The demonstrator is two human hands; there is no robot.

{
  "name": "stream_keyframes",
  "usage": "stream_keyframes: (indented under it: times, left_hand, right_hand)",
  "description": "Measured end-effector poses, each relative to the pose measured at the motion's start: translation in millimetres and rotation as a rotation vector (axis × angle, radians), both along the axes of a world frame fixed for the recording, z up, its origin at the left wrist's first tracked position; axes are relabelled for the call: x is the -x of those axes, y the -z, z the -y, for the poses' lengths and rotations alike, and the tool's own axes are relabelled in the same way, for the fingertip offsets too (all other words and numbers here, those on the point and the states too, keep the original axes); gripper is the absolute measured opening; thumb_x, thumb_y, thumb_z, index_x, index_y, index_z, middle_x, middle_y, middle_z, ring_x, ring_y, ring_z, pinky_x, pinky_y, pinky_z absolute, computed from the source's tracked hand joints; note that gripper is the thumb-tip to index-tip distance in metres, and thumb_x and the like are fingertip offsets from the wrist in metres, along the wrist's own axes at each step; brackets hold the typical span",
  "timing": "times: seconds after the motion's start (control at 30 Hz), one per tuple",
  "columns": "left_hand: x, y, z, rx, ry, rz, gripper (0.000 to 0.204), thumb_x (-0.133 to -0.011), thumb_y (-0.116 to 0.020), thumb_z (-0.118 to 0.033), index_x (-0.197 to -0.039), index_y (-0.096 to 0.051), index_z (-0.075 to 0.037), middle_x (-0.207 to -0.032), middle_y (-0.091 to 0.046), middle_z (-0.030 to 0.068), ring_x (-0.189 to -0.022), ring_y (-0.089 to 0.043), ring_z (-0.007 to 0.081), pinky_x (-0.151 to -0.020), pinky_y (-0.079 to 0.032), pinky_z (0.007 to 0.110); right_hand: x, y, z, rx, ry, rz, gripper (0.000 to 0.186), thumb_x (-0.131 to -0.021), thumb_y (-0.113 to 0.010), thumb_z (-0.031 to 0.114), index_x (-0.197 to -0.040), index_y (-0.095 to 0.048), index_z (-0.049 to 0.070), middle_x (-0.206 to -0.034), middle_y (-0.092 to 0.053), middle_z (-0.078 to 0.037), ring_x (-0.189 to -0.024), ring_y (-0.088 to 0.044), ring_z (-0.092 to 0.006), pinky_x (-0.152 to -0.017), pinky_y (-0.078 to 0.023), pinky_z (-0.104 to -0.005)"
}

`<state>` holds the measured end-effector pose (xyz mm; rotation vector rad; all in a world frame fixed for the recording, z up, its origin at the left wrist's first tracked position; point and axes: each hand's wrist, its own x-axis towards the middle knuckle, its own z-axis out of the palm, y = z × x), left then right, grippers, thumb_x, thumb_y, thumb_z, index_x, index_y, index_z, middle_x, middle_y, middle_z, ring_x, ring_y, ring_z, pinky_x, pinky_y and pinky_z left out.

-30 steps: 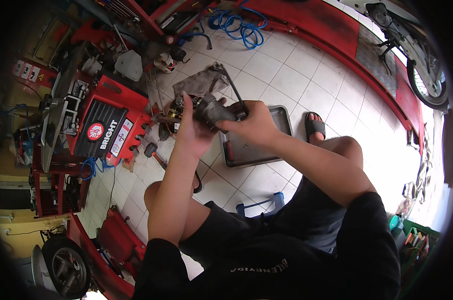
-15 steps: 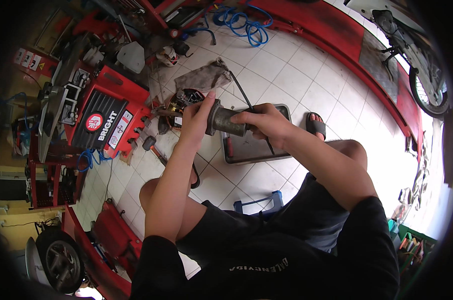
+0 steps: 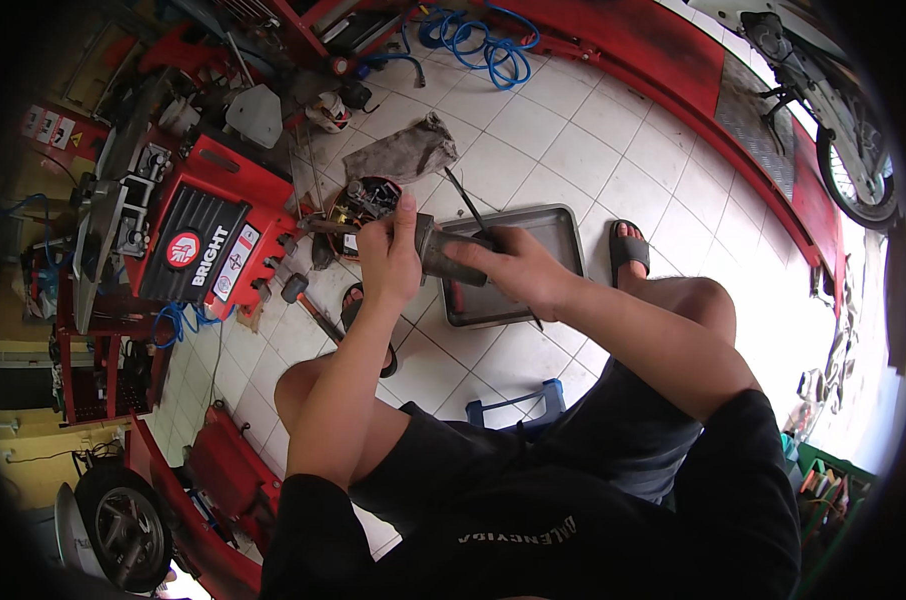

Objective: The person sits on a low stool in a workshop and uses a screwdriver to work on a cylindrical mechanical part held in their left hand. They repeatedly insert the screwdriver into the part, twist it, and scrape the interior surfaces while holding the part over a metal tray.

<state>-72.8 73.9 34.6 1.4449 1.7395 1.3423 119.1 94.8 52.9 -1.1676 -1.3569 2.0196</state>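
A dull grey metal cylinder (image 3: 435,256) with a wider flange at one end is held level between my two hands, above a tray. My left hand (image 3: 393,255) grips the flanged end, thumb pointing up. Around the other end wraps my right hand (image 3: 523,270), its thumb lying along the cylinder's side. A long thin dark rod (image 3: 465,196) slants behind my right hand; whether those fingers hold it cannot be seen. Below is the grey rectangular tray (image 3: 579,240), with a red-handled tool (image 3: 458,298) partly hidden under my hands.
Left of my hands stand a bowl of small parts (image 3: 371,192), a grey rag (image 3: 403,148), a hammer (image 3: 308,305) and a red machine (image 3: 198,225). Coiled blue hose (image 3: 493,50) lies farther off. A motorcycle (image 3: 823,110) stands on a red platform (image 3: 653,55) at right.
The cylinder has tilted and sunk slightly, with both hands still on it. The rod's far end has moved down and left relative to the tray.
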Motion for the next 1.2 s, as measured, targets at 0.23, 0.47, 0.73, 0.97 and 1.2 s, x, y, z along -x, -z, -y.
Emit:
stream_keyframes:
  times: [0.23,0.47,0.73,0.97,1.2]
  left_hand:
    - [9,-14,-7,0.064,-0.005,0.051,0.070,-0.104,-0.049,-0.056,-0.075,-0.070,0.004,-0.064,-0.067,0.0059,-0.060,-0.062,0.0135,-0.062,-0.050,0.028]
    - [112,-33,-13,0.037,-0.172,0.778,0.072,-0.099,-0.045,-0.068,-0.080,-0.065,-0.001,-0.074,-0.065,0.0108,-0.062,-0.063,0.0259,-0.055,-0.048,0.038]
    - [97,-44,10,0.118,0.197,1.069,0.084,-0.098,-0.033,-0.075,-0.088,-0.066,0.001,-0.081,-0.064,0.0146,-0.068,-0.061,0.0335,-0.057,-0.046,0.040]
    - [72,-45,2,0.208,0.217,1.180,0.081,-0.096,-0.037,-0.076,-0.087,-0.068,-0.001,-0.080,-0.063,0.0150,-0.068,-0.059,0.0334,-0.059,-0.044,0.039]
    - [70,-40,0,0.227,0.292,1.201,0.084,-0.096,-0.035,-0.077,-0.089,-0.068,0.000,-0.081,-0.063,0.0152,-0.068,-0.059,0.0338,-0.060,-0.046,0.041]
  right_hand:
    - [7,11,-3,-0.081,0.036,-0.028,0.063,-0.086,-0.077,0.046,-0.118,-0.062,-0.007,-0.087,-0.066,-0.010,-0.057,-0.058,-0.0111,-0.048,-0.045,-0.0276]
    - [-22,0,-5,0.056,0.121,0.053,0.063,-0.085,-0.075,0.048,-0.115,-0.061,-0.006,-0.093,-0.068,-0.013,-0.075,-0.065,-0.0122,-0.058,-0.047,-0.0269]
    - [-45,-14,-8,0.173,0.118,-0.121,0.050,-0.094,-0.068,0.042,-0.121,-0.060,0.001,-0.094,-0.068,-0.010,-0.075,-0.062,-0.0098,-0.051,-0.033,-0.0231]
    - [-33,-20,-2,0.266,0.119,-0.262,0.043,-0.095,-0.065,0.042,-0.118,-0.061,0.006,-0.087,-0.067,-0.010,-0.059,-0.048,-0.0066,-0.048,-0.028,-0.0218]
    - [-29,-23,-5,0.340,0.091,-0.277,0.038,-0.096,-0.062,0.045,-0.111,-0.063,0.009,-0.082,-0.066,-0.008,-0.051,-0.036,-0.0061,-0.048,-0.026,-0.0230]
